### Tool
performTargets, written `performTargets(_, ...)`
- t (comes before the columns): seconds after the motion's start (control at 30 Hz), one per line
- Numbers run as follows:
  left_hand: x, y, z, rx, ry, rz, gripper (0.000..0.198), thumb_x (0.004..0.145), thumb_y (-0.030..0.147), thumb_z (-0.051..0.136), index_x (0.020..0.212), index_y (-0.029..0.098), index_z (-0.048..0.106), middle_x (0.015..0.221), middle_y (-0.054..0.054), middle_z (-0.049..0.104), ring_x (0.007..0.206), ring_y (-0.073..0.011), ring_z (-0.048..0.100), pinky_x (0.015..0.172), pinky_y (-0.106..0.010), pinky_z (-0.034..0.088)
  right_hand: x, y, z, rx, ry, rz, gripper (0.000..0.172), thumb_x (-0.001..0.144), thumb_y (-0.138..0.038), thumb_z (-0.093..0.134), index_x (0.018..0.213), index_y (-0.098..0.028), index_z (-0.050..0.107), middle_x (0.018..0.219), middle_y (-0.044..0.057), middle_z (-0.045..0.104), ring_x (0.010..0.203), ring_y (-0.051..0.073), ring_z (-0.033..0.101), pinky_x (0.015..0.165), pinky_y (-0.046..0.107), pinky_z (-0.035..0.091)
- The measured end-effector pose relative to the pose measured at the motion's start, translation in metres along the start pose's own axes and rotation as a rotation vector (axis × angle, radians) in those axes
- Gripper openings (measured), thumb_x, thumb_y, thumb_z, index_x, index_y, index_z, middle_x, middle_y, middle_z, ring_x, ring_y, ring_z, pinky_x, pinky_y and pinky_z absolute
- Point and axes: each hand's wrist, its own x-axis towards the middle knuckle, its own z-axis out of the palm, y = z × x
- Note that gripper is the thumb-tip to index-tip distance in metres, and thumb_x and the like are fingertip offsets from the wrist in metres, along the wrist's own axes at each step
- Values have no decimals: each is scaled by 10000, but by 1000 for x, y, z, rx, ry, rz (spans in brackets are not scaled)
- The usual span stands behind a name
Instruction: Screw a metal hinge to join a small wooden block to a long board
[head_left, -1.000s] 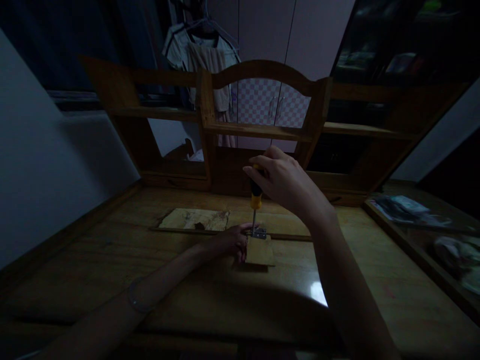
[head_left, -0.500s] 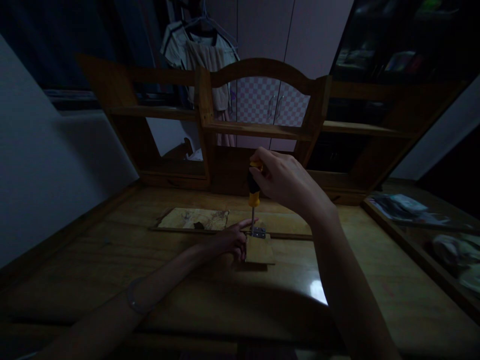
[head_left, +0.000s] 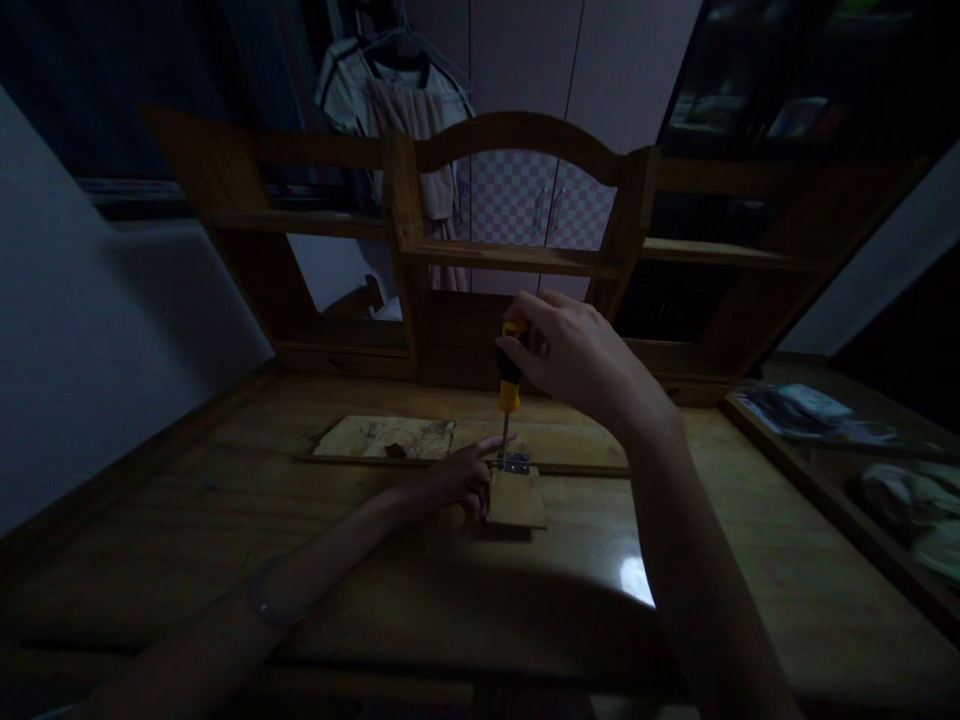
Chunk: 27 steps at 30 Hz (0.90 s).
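Note:
My right hand (head_left: pixel 574 345) is closed around the handle of a yellow and black screwdriver (head_left: pixel 510 395), held upright with its shaft pointing down. The shaft's tip meets the left side of a small metal hinge (head_left: pixel 515 463). Under the hinge's near leaf lies a small wooden board (head_left: pixel 519 500). My left hand (head_left: pixel 466 478) grips that board's left edge with curled fingers, its index finger stretched toward the hinge beside the shaft. Behind runs a long wooden board (head_left: pixel 405 437), its left part stained and chipped, reaching the hinge's far side.
All this rests on a wooden desk (head_left: pixel 337 590). A wooden shelf unit (head_left: pixel 517 258) rises along the back. At the right, a side surface holds papers and packets (head_left: pixel 814 405) and pale cloth-like items (head_left: pixel 911 510). Clothes (head_left: pixel 409 110) hang beyond the shelf. The light is dim.
My right hand has turned slightly around the screwdriver, whose shaft stays at the hinge. The view has shifted a little; my left hand keeps its place on the small board.

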Motion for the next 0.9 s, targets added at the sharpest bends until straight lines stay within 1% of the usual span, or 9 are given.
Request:
performTargets(0.17,-1,-2,-3,-1,-66,19,943,752,126,489,1559,189,5,714,-89,649,585,-213,652,528,-274,521,0,0,1,16,-16,-36,267,889,-101,581,1150,-156,585,996,53,580,820,182,559,795,269,398)
performTargets(0.23,-1,-2,-2,4,-53,23,945,745,135,495,1559,183,18,706,-87,649,578,-215,652,521,-276,524,0,0,0,13,-13,-37,254,896,-93,571,1142,-153,589,986,50,587,810,179,561,771,261,399)
performTargets(0.3,-1,0,-1,1,-28,30,943,733,137,496,1559,196,46,701,-77,647,558,-209,646,504,-269,523,0,-1,0,15,-14,-32,208,922,-118,567,1124,-155,594,968,48,589,790,173,559,732,253,397)
performTargets(0.37,-2,2,1,-3,-27,31,939,730,136,494,1558,207,58,684,-60,639,539,-201,638,489,-256,517,0,-1,1,10,-10,-26,170,937,-148,574,1105,-157,596,953,46,585,775,171,554,707,250,391)
performTargets(0.53,-2,1,1,9,-57,43,933,747,137,505,1557,195,45,676,-71,644,563,-202,651,520,-255,524,0,0,2,-2,23,-23,135,926,-173,593,1058,-150,573,933,51,569,764,175,543,718,260,386)
performTargets(0.63,0,-3,-2,18,-52,46,950,745,131,513,1557,209,27,700,-79,656,562,-205,655,535,-266,528,0,0,1,23,19,-38,109,937,-197,572,1031,-149,545,941,59,566,776,180,541,734,264,386)
performTargets(0.73,3,-5,-5,18,-55,26,952,744,124,506,1557,222,21,699,-83,662,563,-211,658,532,-265,525,-1,-1,-1,41,7,-38,68,944,-172,530,1008,-151,519,937,66,571,774,180,537,720,260,379)
performTargets(0.8,3,-5,-5,31,-58,14,945,743,116,486,1557,217,17,683,-84,661,564,-215,660,516,-252,517,-1,-2,-2,43,-2,-34,70,945,-152,518,1015,-152,510,925,64,574,765,179,533,707,257,373)
performTargets(0.9,2,-2,-3,39,-56,8,949,729,104,466,1557,198,12,666,-83,659,547,-212,653,496,-243,511,-1,-3,-3,47,-9,-31,150,952,-158,555,1096,-163,510,964,62,579,774,177,535,704,255,366)
